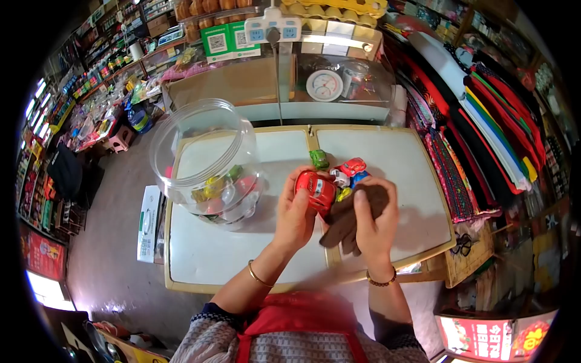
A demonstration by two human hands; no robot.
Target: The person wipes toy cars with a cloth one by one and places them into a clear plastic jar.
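A red toy car (316, 189) with eyes on its windshield is in my left hand (295, 209), fingers closed around its side. My right hand (376, 222) grips a brown cloth glove (346, 225), whose limp fingers hang toward the left and touch or nearly touch the car. Just beyond my hands, more small toy cars stand on the white table (290, 254): a green car (319, 159), another red car (353, 166), a white car (339, 176), and blue and yellow ones partly hidden. At the left, a clear plastic jar (257, 151) holds several colourful toys.
A glass counter (230, 85) with a power strip (272, 29), a round dial gauge (324, 85) and green QR code cards (231, 42) borders the table's far side. Folded fabrics (460, 139) are stacked at the right. A white box (149, 224) stands at the table's left edge.
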